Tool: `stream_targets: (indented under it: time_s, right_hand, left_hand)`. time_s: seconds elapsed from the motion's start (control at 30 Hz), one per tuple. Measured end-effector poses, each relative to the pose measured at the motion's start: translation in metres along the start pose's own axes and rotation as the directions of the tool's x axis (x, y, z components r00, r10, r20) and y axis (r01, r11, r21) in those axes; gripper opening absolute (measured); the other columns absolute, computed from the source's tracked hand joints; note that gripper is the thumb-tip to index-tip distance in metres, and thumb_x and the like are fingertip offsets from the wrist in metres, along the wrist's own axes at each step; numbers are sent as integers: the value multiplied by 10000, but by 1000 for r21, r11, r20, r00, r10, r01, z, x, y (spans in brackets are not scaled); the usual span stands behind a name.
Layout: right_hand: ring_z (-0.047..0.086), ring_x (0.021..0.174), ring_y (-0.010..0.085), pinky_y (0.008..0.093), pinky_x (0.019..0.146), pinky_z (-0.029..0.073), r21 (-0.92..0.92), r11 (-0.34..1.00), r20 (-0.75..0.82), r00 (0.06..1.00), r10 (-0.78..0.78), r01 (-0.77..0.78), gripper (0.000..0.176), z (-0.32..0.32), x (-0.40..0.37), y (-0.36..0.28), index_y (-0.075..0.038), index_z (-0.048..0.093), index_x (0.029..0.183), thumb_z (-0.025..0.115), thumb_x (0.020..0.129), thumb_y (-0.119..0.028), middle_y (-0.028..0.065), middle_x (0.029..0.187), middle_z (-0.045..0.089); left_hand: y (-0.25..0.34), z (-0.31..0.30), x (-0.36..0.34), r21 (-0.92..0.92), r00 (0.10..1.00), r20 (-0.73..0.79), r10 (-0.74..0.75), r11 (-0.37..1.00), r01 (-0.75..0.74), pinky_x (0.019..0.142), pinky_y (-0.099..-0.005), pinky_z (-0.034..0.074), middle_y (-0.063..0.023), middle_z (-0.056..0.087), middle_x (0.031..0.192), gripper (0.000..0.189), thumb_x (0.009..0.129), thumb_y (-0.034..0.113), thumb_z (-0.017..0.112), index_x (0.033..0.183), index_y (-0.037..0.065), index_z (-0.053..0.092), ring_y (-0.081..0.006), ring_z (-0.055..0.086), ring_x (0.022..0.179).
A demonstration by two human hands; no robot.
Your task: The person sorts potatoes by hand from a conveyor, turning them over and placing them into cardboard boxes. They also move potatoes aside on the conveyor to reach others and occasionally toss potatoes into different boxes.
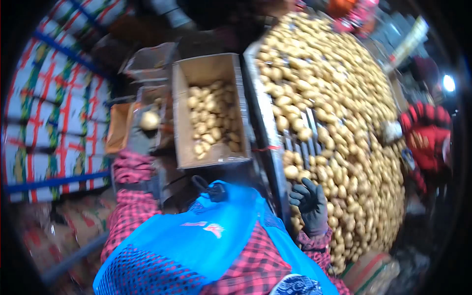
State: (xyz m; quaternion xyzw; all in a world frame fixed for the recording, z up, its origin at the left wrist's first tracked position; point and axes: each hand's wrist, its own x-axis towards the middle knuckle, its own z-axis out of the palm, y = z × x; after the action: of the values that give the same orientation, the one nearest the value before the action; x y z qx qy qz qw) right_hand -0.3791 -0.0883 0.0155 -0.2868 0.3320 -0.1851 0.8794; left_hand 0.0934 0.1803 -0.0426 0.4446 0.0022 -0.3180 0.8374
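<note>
Head camera view: the left hand cradles one potato left of the cardboard box, apparently mid-sorting, the right hand hangs half-open and empty by the potato heap, and setting the potato down would call for loosening that grip.

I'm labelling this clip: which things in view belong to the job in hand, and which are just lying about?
Apparently in the job:
left hand, holding a potato
right hand, open, holding nothing
potato heap
cardboard box, containing potatoes

Apparently lying about:
printed cartons, stacked
sack, lower right
</note>
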Motion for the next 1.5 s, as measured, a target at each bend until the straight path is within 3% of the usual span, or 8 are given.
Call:
stream_targets:
  time_s: [0.17, 0.2, 0.27, 0.33, 0.57, 0.97, 1.33, 1.5]
  right_hand:
    - [617, 1040, 235, 346, 905, 498, -528, 849, -380, 886, -265, 28, 437, -18, -37, -32, 5, 527, 1302, 543, 971, -280, 153, 1196, 609]
    - [611, 1059, 231, 333, 927, 485, -702, 712, -395, 840, -373, -14, 451, -20, -44, -39, 15, 518, 1311, 575, 955, -256, 150, 1234, 598]
    - [518, 1194, 319, 422, 1023, 402, -986, 149, -165, 660, -732, -81, 564, -49, -42, -53, -12, 545, 1296, 702, 841, -307, 223, 1261, 557]
    - [367, 1324, 394, 480, 1113, 269, -874, -256, -41, 588, -808, -413, 728, -66, -35, -78, -34, 450, 1383, 706, 806, -396, 255, 1392, 441]
    - [139, 1391, 512, 628, 1092, 229, -703, -176, -314, 522, -793, -689, 981, -136, 58, -116, -113, 274, 1487, 710, 734, -565, 207, 1536, 191]
    - [244, 1345, 493, 597, 1039, 340, -733, -79, -431, 551, -715, -675, 809, -180, 146, -191, -146, 331, 1470, 608, 828, -553, 154, 1521, 257]
    - [305, 1333, 463, 598, 1105, 204, -975, -160, -4, 738, -675, -152, 663, -87, 93, -87, -32, 522, 1308, 631, 814, -460, 268, 1419, 376]
    - [342, 1288, 468, 582, 1112, 196, -903, -368, 0, 858, -514, -220, 708, -71, 95, -58, -28, 463, 1357, 622, 807, -444, 253, 1404, 378]
  left_hand:
    - [14, 31, 21, 41, 772, 398, -496, 850, 525, 734, -422, 487, -58, 579, 931, 399, 909, 463, 558, 1024, 81, 568, -260, 573, 845]
    - [2, 44, 25, 422, 881, 327, -343, 887, 189, 805, -400, 480, -74, 570, 1044, 391, 911, 385, 578, 1142, 73, 534, -246, 567, 930]
    - [-17, 75, 33, 849, 889, 447, 103, 265, -458, 947, -358, 466, -105, 553, 1268, 520, 914, 228, 619, 1379, 56, 465, -217, 557, 1100]
    - [-69, 168, 13, 830, 835, 511, -203, 369, -419, 1057, -350, 370, -120, 510, 1363, 541, 897, 253, 645, 1367, 45, 477, -230, 477, 1261]
    - [-257, 353, -84, 263, 2, 856, -517, 432, -863, 981, -454, 430, -201, 508, 1288, 541, 808, 349, 680, 1261, 91, 537, -378, 506, 1181]
    - [-267, 356, 49, 574, 752, 508, -421, -485, -659, 1068, -546, 280, -234, 335, 1461, 773, 794, 554, 619, 1408, 130, 418, -426, 340, 1320]
    - [-238, 355, 153, 869, 758, 279, -590, -181, -460, 1134, -426, 277, -250, 322, 1460, 746, 867, 578, 567, 1433, 119, 408, -415, 341, 1348]
    - [-255, 377, 131, 726, 798, 401, -450, -376, -577, 1138, -435, 273, -278, 268, 1488, 798, 885, 588, 523, 1443, 43, 353, -421, 319, 1367]
